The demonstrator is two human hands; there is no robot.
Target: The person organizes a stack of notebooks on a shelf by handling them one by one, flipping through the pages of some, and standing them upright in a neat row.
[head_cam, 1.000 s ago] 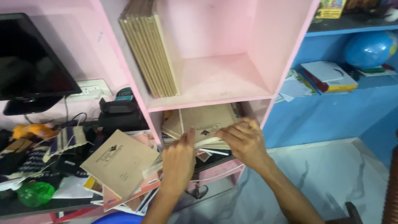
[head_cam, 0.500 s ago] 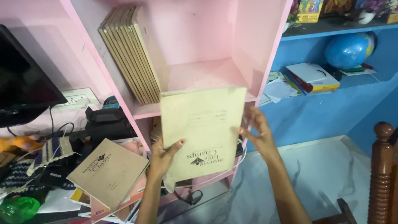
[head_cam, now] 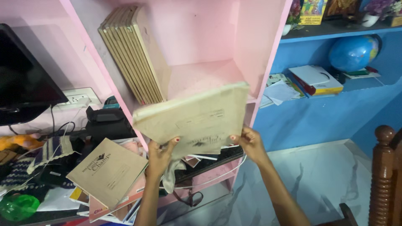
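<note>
Gripping the tan notebook point(head_cam: 197, 117) by its lower edge, left hand point(head_cam: 161, 157) and right hand point(head_cam: 247, 142) close fingers on it, tilted before the pink shelf point(head_cam: 205, 79); open room lies right of the leaning notebook row point(head_cam: 134, 54).

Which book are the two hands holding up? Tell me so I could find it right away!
Look at the tall pink shelf in the middle. Right in front of it, the left hand and the right hand hold up a thin tan notebook by its lower corners. Unlike the row of matching notebooks leaning inside the shelf, this one is raised in the air and tilted.
</note>
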